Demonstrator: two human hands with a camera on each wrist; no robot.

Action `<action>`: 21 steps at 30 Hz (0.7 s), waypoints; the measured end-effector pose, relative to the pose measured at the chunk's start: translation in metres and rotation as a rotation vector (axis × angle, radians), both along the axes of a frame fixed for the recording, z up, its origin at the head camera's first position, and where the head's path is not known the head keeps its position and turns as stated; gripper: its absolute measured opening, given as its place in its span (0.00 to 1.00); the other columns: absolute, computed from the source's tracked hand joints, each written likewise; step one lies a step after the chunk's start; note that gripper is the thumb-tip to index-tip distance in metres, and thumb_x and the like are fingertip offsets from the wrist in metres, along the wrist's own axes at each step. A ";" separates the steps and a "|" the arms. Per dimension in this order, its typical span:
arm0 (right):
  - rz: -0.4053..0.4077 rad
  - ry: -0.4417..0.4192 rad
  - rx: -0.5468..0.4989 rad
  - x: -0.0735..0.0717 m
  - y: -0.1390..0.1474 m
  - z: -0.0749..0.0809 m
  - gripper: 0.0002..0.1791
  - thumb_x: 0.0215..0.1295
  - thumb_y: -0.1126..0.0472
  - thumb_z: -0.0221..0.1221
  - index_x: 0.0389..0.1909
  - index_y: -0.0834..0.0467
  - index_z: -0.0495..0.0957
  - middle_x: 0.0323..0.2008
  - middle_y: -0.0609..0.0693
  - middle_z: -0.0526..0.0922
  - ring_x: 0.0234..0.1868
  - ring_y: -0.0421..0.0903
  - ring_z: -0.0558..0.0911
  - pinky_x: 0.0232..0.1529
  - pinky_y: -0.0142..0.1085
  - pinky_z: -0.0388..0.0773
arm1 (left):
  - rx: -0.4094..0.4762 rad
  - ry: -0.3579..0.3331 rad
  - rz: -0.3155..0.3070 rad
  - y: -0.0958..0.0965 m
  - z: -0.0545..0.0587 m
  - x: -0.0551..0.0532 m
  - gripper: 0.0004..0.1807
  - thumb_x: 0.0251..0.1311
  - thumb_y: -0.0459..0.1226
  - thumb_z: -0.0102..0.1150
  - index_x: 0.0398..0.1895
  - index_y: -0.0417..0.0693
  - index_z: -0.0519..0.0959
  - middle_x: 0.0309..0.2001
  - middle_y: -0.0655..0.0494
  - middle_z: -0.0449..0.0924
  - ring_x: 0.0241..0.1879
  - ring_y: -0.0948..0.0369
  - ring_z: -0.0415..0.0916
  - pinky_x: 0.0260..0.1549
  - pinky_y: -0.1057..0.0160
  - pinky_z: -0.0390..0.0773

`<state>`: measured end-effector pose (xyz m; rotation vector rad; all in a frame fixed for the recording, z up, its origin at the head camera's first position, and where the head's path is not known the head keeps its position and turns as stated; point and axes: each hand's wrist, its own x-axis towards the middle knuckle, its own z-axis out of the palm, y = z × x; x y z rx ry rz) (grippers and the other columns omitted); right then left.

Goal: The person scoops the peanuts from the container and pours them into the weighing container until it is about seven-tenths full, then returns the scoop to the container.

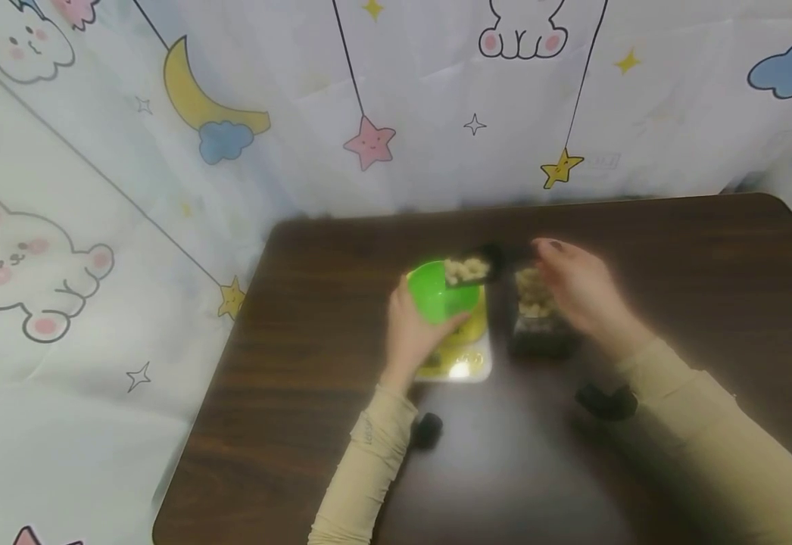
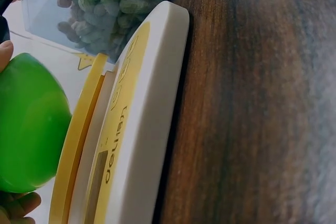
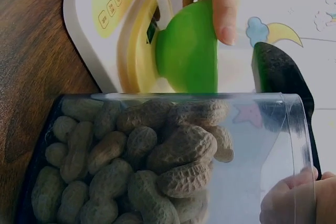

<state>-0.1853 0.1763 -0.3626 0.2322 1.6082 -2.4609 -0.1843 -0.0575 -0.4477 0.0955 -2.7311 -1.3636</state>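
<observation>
On the yellow-and-white kitchen scale (image 1: 474,352) sits a green bowl (image 1: 433,295). My left hand (image 1: 413,333) holds the bowl by its sides, thumb and fingers spread around it. My right hand (image 1: 583,291) grips the handle of a black scoop (image 3: 281,69), whose head is over the bowl's right side. Peanuts (image 1: 466,270) in shells lie in the scoop. Beside the scale, below my right hand, stands a clear container (image 3: 254,145) with a dark base, partly filled with peanuts (image 3: 181,148). In the right wrist view its wall stands in front of the right fingers.
Everything stands on a dark wooden table (image 1: 287,363). A curtain (image 1: 430,83) printed with stars, moons and bears hangs behind and to the left. Black wrist devices (image 1: 607,401) sit at both of my sleeves.
</observation>
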 end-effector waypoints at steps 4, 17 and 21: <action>-0.005 0.041 0.277 0.001 -0.005 0.001 0.18 0.64 0.50 0.56 0.52 0.53 0.73 0.45 0.39 0.72 0.43 0.34 0.72 0.46 0.20 0.77 | -0.001 0.035 -0.007 0.000 0.000 -0.001 0.61 0.25 0.62 0.74 0.69 0.60 0.54 0.61 0.53 0.64 0.57 0.55 0.67 0.52 0.48 0.77; -0.014 0.153 0.772 0.002 -0.017 0.002 0.31 0.59 0.35 0.52 0.57 0.49 0.72 0.50 0.45 0.74 0.37 0.42 0.77 0.36 0.37 0.81 | 0.012 0.005 -0.008 0.001 0.002 0.002 0.65 0.28 0.61 0.74 0.72 0.57 0.48 0.66 0.47 0.59 0.62 0.51 0.64 0.57 0.45 0.72; -0.013 0.147 0.739 0.002 -0.017 0.004 0.30 0.57 0.35 0.55 0.56 0.47 0.72 0.47 0.45 0.76 0.33 0.43 0.78 0.33 0.40 0.82 | 0.024 -0.006 -0.004 0.001 0.003 0.002 0.66 0.28 0.61 0.74 0.73 0.59 0.47 0.67 0.47 0.58 0.62 0.51 0.64 0.58 0.44 0.71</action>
